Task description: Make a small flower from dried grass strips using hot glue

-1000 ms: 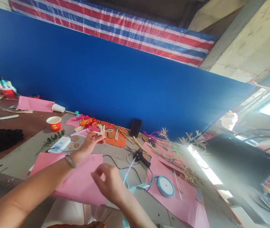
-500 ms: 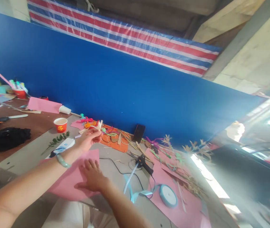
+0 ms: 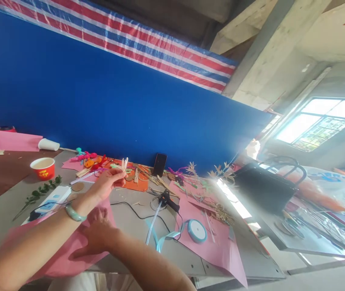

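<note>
My left hand (image 3: 107, 182), with a pale green bangle at the wrist, is raised over the table and pinches a small bundle of pale straw strips (image 3: 124, 164) that stick up from the fingertips. My right hand (image 3: 97, 235) lies flat, fingers spread, on a pink paper sheet (image 3: 60, 258) at the table's near edge. The left forearm crosses over the right hand.
A black glue gun (image 3: 168, 200) with its cord, a light blue ribbon spool (image 3: 197, 230) on another pink sheet, a red paper cup (image 3: 43, 168), a green sprig (image 3: 40, 192), a black phone (image 3: 159, 164) against the blue wall, dried grasses and a black bag (image 3: 265, 186) lie around.
My right hand came down from the air and now rests flat on the pink sheet. The left hand keeps its pinch on the straw strips. The view swung to the right.
</note>
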Demonstrator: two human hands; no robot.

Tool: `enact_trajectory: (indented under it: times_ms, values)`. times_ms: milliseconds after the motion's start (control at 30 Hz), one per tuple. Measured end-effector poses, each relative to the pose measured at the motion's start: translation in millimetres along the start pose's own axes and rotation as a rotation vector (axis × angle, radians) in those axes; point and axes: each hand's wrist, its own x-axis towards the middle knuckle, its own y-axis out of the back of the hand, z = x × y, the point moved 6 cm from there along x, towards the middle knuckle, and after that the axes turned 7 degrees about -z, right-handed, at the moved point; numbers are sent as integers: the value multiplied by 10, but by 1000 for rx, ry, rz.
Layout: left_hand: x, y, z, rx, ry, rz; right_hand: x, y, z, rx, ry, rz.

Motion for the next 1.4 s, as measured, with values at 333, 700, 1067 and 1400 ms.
enact_trajectory:
  times_ms: [333, 700, 1067, 1400]
  values:
    - [267, 165, -435, -138, 9, -42, -138, 325, 403, 466, 20, 58]
    - [257, 486, -357, -133, -105, 58, -555, 625, 1067, 785, -382, 467]
    - [248, 394, -437, 1, -83, -22, -1241, 1062, 1292, 1178, -416, 1013]
    - [243, 481, -443, -41, -59, 24, -1601, 1073, 1391, 1185, -510, 1097]
